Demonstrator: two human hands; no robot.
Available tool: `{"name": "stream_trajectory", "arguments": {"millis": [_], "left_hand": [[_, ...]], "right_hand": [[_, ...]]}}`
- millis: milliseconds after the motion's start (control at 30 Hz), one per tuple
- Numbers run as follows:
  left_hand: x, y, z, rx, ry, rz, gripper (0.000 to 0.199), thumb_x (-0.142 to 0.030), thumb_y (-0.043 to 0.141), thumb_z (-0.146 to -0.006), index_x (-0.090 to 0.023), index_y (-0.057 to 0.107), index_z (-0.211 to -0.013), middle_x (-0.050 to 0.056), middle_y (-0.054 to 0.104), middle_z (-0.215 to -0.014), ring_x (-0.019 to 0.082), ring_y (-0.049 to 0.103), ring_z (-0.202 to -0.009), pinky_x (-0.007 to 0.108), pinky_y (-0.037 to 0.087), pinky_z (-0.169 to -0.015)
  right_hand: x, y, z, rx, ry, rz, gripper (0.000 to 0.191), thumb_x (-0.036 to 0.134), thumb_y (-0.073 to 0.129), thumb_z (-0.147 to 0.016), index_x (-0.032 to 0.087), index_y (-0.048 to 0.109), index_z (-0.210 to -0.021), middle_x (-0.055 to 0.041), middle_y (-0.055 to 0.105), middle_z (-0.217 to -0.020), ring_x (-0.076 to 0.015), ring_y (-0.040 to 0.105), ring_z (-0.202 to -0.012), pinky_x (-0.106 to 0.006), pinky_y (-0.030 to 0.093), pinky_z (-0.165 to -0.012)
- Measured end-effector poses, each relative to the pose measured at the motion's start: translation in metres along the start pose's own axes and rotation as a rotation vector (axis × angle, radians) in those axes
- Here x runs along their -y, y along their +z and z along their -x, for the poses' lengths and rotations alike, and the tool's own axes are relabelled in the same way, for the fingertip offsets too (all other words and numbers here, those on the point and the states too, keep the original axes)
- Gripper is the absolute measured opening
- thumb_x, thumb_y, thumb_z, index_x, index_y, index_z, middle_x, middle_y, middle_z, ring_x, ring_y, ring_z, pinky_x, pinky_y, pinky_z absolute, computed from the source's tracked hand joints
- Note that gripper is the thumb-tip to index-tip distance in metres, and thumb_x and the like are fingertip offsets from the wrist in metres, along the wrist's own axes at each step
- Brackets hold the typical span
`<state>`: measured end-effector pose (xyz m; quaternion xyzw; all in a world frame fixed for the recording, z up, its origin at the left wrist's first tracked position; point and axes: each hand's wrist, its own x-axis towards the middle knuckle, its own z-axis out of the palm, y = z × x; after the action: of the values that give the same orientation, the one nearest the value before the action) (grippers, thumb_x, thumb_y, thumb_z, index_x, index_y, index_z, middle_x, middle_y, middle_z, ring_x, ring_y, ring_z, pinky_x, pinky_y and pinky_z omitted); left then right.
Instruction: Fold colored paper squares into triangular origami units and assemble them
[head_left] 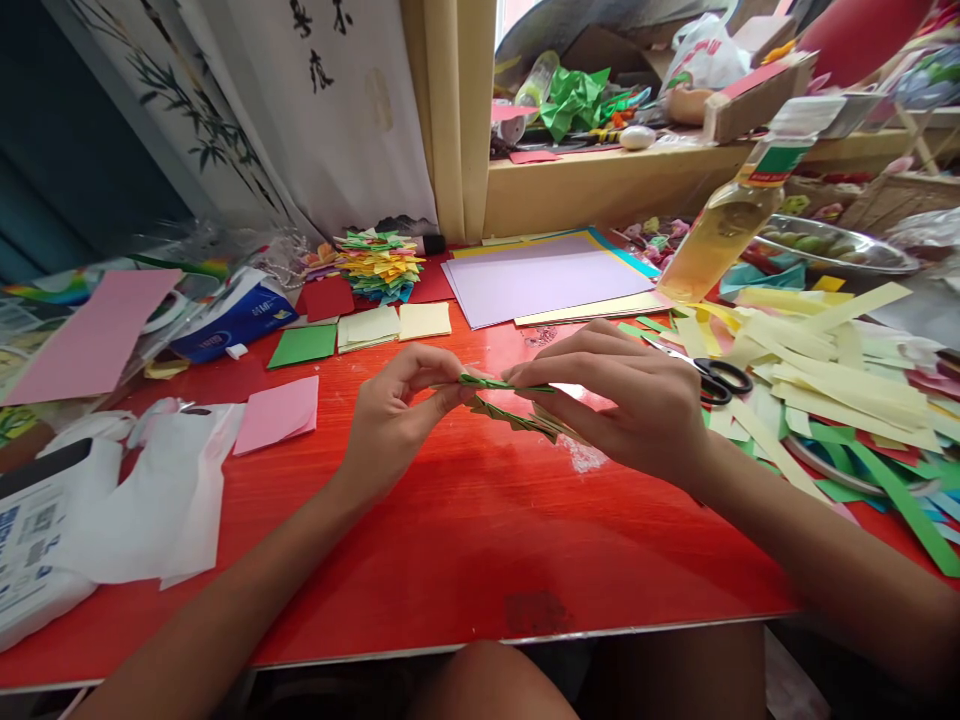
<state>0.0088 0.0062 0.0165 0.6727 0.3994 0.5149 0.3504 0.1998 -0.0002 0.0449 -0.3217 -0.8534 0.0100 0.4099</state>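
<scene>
Above the middle of the red table (pixel 420 540), my left hand (pixel 401 415) pinches one end of a small folded green paper piece (pixel 484 382) between thumb and fingers. My right hand (pixel 626 400) holds the other end, its fingers laid along the top and the thumb side beneath. Just below hangs or lies a row of folded green and yellowish paper points (pixel 514 416); whether it joins the piece in my fingers I cannot tell. Black-handled scissors (pixel 721 381) rest right beside my right hand, their blades partly hidden.
Paper strips (pixel 847 390) heap up at the right, near a tilted-looking bottle (pixel 724 220). Lilac sheets (pixel 555 275) lie at the back. A folded-paper stack (pixel 379 265), cream squares (pixel 369 327), a green square (pixel 303 346) and pink squares (pixel 277 413) sit left, beside a wipes pack (pixel 52 540).
</scene>
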Motion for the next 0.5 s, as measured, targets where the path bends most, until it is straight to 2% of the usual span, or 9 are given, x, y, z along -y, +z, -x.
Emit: {"name": "stream_trajectory", "arguments": {"millis": [100,200,367,500], "left_hand": [[0.0015,-0.0002,0.0007,-0.009,0.052,-0.035,0.010,-0.025,0.061,-0.074,-0.020,0.054,-0.079,-0.001,0.064,-0.077,0.015,0.065,-0.075,0.027,0.054,-0.068],[0.0031,-0.0001,0.0013,-0.014,0.063,-0.078,0.011,-0.024,0.062,-0.073,-0.020,0.055,-0.080,-0.002,0.064,-0.077,0.015,0.065,-0.074,0.026,0.055,-0.070],[0.0061,0.0004,0.0016,0.069,-0.002,-0.019,0.012,-0.025,0.061,-0.075,-0.022,0.058,-0.086,-0.002,0.068,-0.079,0.015,0.066,-0.074,0.024,0.057,-0.066],[0.0078,0.0001,0.0018,0.133,-0.069,0.031,0.020,-0.026,0.059,-0.076,-0.023,0.058,-0.096,-0.001,0.069,-0.079,0.016,0.067,-0.073,0.024,0.058,-0.064]], "right_hand": [[-0.0011,0.0026,0.0008,-0.021,0.013,-0.018,0.012,0.019,0.052,-0.081,0.023,0.063,-0.079,-0.0004,0.067,-0.072,-0.0140,0.060,-0.069,-0.029,0.047,-0.066],[-0.0020,0.0065,0.0029,-0.036,0.122,-0.080,0.010,0.017,0.054,-0.080,0.022,0.063,-0.082,0.0003,0.068,-0.077,-0.0125,0.060,-0.069,-0.027,0.047,-0.065],[-0.0045,0.0096,0.0032,-0.014,0.331,-0.183,0.010,0.024,0.057,-0.078,0.021,0.063,-0.084,-0.0010,0.067,-0.082,-0.0132,0.061,-0.070,-0.026,0.047,-0.063],[-0.0064,0.0078,0.0002,0.059,0.443,-0.278,0.012,0.027,0.058,-0.077,0.017,0.064,-0.081,-0.0025,0.067,-0.077,-0.0144,0.061,-0.070,-0.028,0.046,-0.064]]}}
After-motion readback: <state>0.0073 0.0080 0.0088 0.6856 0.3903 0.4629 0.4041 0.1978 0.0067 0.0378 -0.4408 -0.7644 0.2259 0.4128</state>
